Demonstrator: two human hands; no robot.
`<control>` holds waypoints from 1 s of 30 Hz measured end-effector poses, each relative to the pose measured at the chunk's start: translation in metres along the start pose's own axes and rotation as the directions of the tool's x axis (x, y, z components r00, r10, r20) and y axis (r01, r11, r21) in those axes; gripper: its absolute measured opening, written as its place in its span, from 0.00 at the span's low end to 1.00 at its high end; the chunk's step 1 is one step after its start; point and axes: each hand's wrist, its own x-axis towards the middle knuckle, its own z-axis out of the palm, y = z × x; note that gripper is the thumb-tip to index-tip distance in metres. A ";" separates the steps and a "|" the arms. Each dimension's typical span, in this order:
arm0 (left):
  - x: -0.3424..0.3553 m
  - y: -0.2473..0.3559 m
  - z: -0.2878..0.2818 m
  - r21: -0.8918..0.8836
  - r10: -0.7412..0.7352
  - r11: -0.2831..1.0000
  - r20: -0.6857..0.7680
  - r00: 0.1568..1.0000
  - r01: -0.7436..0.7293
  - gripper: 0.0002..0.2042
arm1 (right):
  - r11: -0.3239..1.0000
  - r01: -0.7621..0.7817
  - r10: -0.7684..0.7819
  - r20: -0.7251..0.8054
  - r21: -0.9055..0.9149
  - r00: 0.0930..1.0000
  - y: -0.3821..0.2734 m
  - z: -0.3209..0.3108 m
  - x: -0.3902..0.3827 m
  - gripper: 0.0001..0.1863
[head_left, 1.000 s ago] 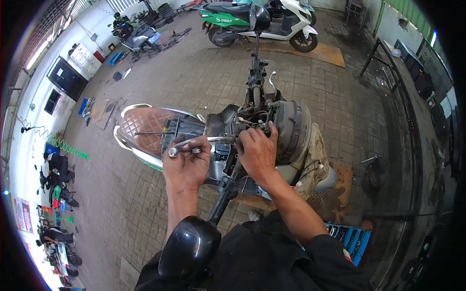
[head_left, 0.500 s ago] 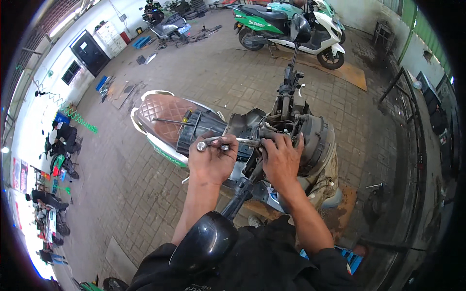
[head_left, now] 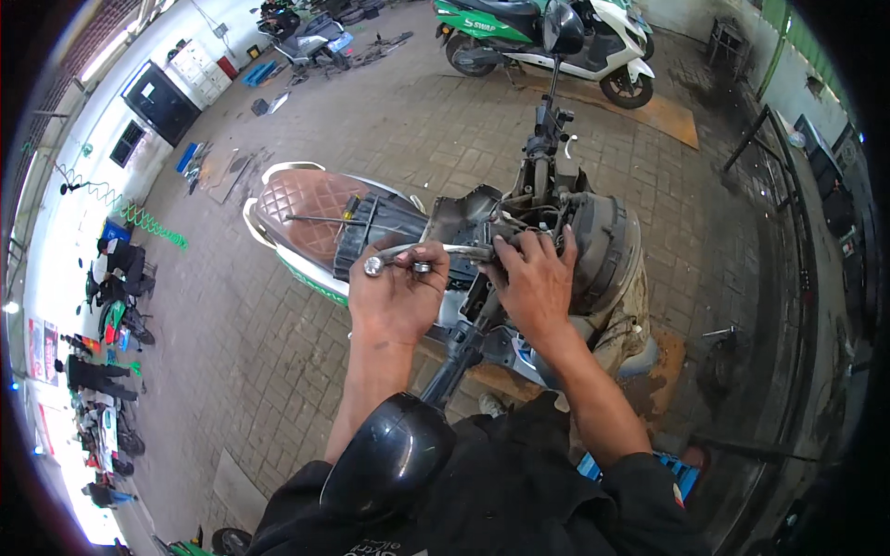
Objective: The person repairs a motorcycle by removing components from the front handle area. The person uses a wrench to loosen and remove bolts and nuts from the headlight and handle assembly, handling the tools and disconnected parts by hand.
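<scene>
A partly stripped scooter stands in front of me, its handlebar (head_left: 454, 357) and steering column exposed. My left hand (head_left: 399, 292) is closed around a curved metal wrench (head_left: 464, 250), with two round ends (head_left: 374, 267) showing by the fingers. The wrench's shaft runs right into the steering column area. There my right hand (head_left: 540, 287) bends its fingers over the parts beside the shaft's far end; what the fingertips grip is hidden. Just right of that hand sits the black front housing (head_left: 598, 246). A screwdriver (head_left: 320, 219) lies across the brown quilted seat (head_left: 301, 204) and a black tray-like part (head_left: 380, 222).
A black mirror (head_left: 394, 454) sticks up close to my body on the left. Green and white scooters (head_left: 519, 42) are parked at the back. Along the right runs a dark metal rail (head_left: 788, 204). People (head_left: 97, 375) and motorbikes are at the far left.
The view has shifted slightly, so the scooter sits a little further left and higher. Both hands stay at nearly the same spot on it, the left still holding the wrench.
</scene>
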 end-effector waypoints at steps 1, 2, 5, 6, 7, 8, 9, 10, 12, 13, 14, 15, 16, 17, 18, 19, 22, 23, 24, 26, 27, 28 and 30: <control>0.000 0.003 -0.001 -0.007 -0.009 1.000 0.001 1.000 0.009 0.03 | 1.000 0.013 -0.013 -0.005 -0.022 1.000 0.000 0.000 -0.005 0.20; 0.001 0.003 -0.002 -0.014 -0.018 1.000 0.002 1.000 0.018 0.03 | 1.000 0.015 -0.015 0.001 -0.025 1.000 0.002 0.001 -0.006 0.20; -0.010 -0.006 0.012 0.031 0.024 0.999 -0.024 0.999 -0.023 0.07 | 0.997 0.041 -0.046 -0.068 -0.071 0.997 0.004 -0.002 -0.002 0.15; -0.009 -0.008 0.012 0.039 0.038 0.999 -0.010 0.999 -0.038 0.08 | 0.997 0.025 -0.027 -0.022 -0.068 0.999 0.004 -0.003 0.001 0.12; -0.008 -0.010 0.012 0.043 0.032 0.999 -0.010 0.999 -0.031 0.08 | 0.998 0.009 -0.007 0.025 -0.066 1.000 0.005 -0.004 0.003 0.08; -0.007 -0.011 0.011 0.067 0.050 0.997 -0.012 0.999 -0.049 0.09 | 0.998 0.003 -0.001 0.024 -0.070 1.000 0.007 0.000 0.001 0.08; -0.007 -0.011 0.012 0.090 0.072 0.993 -0.012 0.997 -0.071 0.09 | 0.997 0.031 -0.030 0.016 -0.075 0.999 0.007 0.004 0.001 0.08; -0.008 -0.011 0.013 0.092 0.070 0.993 -0.011 0.998 -0.069 0.09 | 0.995 0.058 -0.058 0.010 -0.079 0.998 0.007 0.006 0.001 0.09; -0.008 -0.009 0.012 0.094 0.076 0.993 -0.047 0.996 -0.071 0.09 | 0.999 0.027 -0.026 0.014 -0.046 1.000 0.005 0.007 0.002 0.08; -0.006 -0.006 0.008 0.093 0.075 0.993 -0.049 0.996 -0.071 0.09 | 1.000 -0.003 0.003 0.020 -0.012 1.000 0.004 0.006 0.003 0.08; -0.002 -0.003 0.002 0.053 0.038 0.998 0.010 0.999 -0.038 0.05 | 1.000 -0.003 0.003 0.023 -0.012 1.000 0.005 0.005 0.003 0.08; 0.000 -0.002 0.000 0.016 0.002 1.000 0.075 0.997 -0.003 0.03 | 1.000 -0.002 0.002 0.030 0.008 1.000 0.007 0.003 0.005 0.10; 0.000 -0.001 -0.001 0.017 -0.001 1.000 0.076 0.997 -0.001 0.03 | 1.000 -0.002 0.001 0.036 0.028 0.999 0.009 0.002 0.006 0.13; 0.000 -0.001 0.000 -0.007 -0.034 0.999 0.067 0.997 0.034 0.03 | 1.000 -0.003 0.002 0.035 0.026 0.999 0.010 0.002 0.008 0.13; -0.001 0.001 -0.001 -0.032 -0.064 0.997 0.056 0.996 0.066 0.03 | 0.998 -0.064 0.061 0.137 0.019 0.989 0.010 0.005 0.009 0.12; 0.003 0.004 -0.003 -0.033 -0.065 0.997 0.055 0.996 0.067 0.03 | 0.992 -0.125 0.120 0.236 0.005 0.964 0.009 0.006 0.009 0.12; 0.016 0.016 -0.009 -0.018 -0.047 0.999 0.053 0.998 0.048 0.03 | 1.000 0.016 -0.020 0.174 0.027 0.985 0.009 -0.005 0.002 0.08; 0.018 0.019 -0.008 -0.017 -0.050 0.999 0.013 0.999 0.050 0.03 | 0.999 0.023 -0.028 0.178 0.031 0.984 0.009 -0.009 0.002 0.08; 0.019 0.018 -0.007 -0.020 -0.059 0.998 -0.006 0.998 0.059 0.03 | 0.997 0.071 -0.063 0.213 -0.032 0.975 0.014 -0.014 0.003 0.05; 0.014 0.012 -0.006 -0.011 -0.037 0.999 -0.003 0.999 0.037 0.03 | 0.988 0.125 -0.097 0.256 -0.096 0.962 0.022 -0.018 0.007 0.03; 0.013 0.012 -0.006 -0.004 -0.024 1.000 0.013 1.000 0.024 0.04 | 0.989 0.114 -0.084 0.278 -0.095 0.957 0.026 -0.020 0.013 0.03; 0.012 0.011 -0.005 0.000 -0.011 1.000 0.030 0.999 0.011 0.04 | 0.990 0.104 -0.071 0.299 -0.095 0.952 0.029 -0.022 0.018 0.03; 0.017 0.017 -0.010 0.004 -0.028 1.000 0.030 0.999 0.028 0.04 | 0.998 0.032 -0.017 0.287 -0.048 0.958 0.031 -0.030 0.035 0.06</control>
